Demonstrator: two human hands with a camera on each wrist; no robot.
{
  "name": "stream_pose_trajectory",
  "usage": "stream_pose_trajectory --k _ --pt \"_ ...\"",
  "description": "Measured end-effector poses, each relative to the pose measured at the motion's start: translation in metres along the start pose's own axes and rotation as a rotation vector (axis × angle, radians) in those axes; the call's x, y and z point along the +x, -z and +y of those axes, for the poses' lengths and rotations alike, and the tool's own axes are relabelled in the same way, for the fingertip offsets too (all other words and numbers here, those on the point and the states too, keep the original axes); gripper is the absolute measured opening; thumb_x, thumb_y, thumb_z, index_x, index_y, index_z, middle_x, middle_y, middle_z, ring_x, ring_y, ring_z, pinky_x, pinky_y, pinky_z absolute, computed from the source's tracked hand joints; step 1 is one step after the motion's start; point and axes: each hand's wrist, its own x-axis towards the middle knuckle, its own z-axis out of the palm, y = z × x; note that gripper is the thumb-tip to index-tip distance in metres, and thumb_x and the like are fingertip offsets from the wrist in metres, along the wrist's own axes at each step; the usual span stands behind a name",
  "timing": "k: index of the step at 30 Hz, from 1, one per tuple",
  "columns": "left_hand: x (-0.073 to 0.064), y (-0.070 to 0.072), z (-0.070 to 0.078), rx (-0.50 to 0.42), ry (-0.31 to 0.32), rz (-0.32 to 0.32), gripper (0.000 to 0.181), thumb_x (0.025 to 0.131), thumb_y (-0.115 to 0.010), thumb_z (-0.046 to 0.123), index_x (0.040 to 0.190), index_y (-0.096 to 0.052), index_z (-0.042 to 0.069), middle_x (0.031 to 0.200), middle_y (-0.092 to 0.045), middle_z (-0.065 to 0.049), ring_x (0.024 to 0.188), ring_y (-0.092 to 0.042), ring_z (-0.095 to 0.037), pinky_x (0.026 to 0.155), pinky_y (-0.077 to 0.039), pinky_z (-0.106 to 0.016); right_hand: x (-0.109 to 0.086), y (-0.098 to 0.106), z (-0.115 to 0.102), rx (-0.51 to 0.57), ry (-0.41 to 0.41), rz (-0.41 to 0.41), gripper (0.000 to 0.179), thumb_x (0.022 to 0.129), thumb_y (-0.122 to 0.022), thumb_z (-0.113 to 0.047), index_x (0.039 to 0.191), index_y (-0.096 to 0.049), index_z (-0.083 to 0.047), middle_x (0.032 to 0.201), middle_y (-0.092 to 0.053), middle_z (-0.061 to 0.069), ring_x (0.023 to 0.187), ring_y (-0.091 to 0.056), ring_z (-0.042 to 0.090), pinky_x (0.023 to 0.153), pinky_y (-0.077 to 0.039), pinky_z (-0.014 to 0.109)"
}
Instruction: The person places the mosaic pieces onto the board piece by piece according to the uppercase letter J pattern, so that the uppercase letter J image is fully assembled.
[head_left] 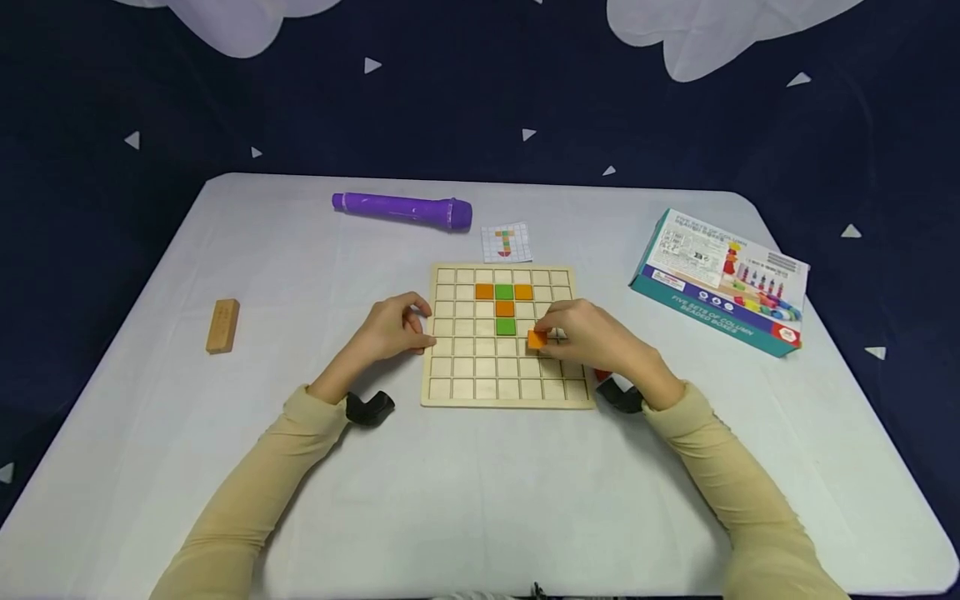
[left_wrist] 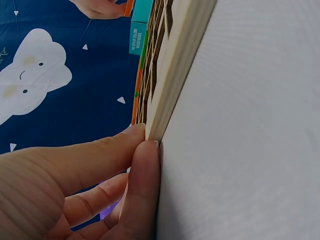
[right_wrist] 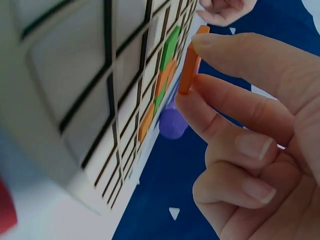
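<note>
A square wooden grid board lies on the table. Green and orange square tiles sit in its upper cells: a row of orange, green, orange, then an orange tile and a green tile below the middle one. My left hand holds the board's left edge, thumb and finger at the rim in the left wrist view. Between thumb and fingers my right hand pinches an orange square tile, raised over the right half of the board.
Behind the board lies a small pattern card and a purple toy microphone. A game box is at the right, a wooden block at the left. Something red shows partly under my right wrist.
</note>
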Motion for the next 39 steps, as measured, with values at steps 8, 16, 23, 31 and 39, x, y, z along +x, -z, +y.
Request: stream_pose_trajectory --k 8,16,23,31,39 --pt "0.001 0.001 0.001 -0.014 0.011 -0.009 0.039 0.075 -0.077 0.010 0.107 -0.056 0.002 0.072 -0.060 -0.005 0.052 -0.060 -0.009 0.055 -0.046 -0.023 0.012 -0.011 -0.010 -0.019 0.025 -0.019 0.014 0.078 -0.074 -0.011 0.089 -0.073 -0.003 0.084 -0.068 0.006 0.077 -0.061 0.013 0.071 -0.052 0.029" --pt "0.000 -0.001 0.001 -0.021 0.015 -0.018 0.040 0.076 -0.076 0.010 0.109 -0.056 0.002 0.073 -0.060 -0.005 0.052 -0.060 -0.010 0.055 -0.047 -0.024 0.017 -0.020 -0.013 -0.021 -0.013 -0.050 0.014 0.078 -0.073 -0.011 0.090 -0.073 -0.005 0.083 -0.067 0.005 0.073 -0.057 0.011 0.068 -0.050 0.026" --pt "0.001 -0.001 -0.001 -0.017 0.004 -0.007 0.039 0.075 -0.076 0.009 0.108 -0.056 0.001 0.072 -0.059 -0.006 0.052 -0.060 -0.010 0.055 -0.047 -0.023 0.019 -0.022 -0.015 -0.039 -0.009 -0.041 0.015 0.079 -0.074 -0.014 0.091 -0.073 -0.006 0.087 -0.068 0.004 0.078 -0.062 0.012 0.071 -0.053 0.028" --pt "0.001 0.000 0.001 -0.008 0.000 -0.008 0.039 0.075 -0.076 0.009 0.108 -0.056 0.002 0.072 -0.060 -0.005 0.052 -0.059 -0.010 0.055 -0.046 -0.024 0.023 -0.024 -0.018 -0.060 0.014 -0.024 0.013 0.079 -0.074 -0.013 0.091 -0.074 -0.007 0.086 -0.066 0.004 0.078 -0.062 0.014 0.070 -0.053 0.027" --pt "0.001 0.000 0.000 -0.013 -0.005 -0.008 0.039 0.075 -0.077 0.010 0.108 -0.056 0.002 0.071 -0.060 -0.005 0.052 -0.059 -0.010 0.055 -0.045 -0.023 0.024 -0.024 -0.018 -0.052 0.007 -0.021 0.013 0.079 -0.073 -0.013 0.091 -0.074 -0.007 0.085 -0.065 0.003 0.077 -0.062 0.014 0.069 -0.052 0.027"
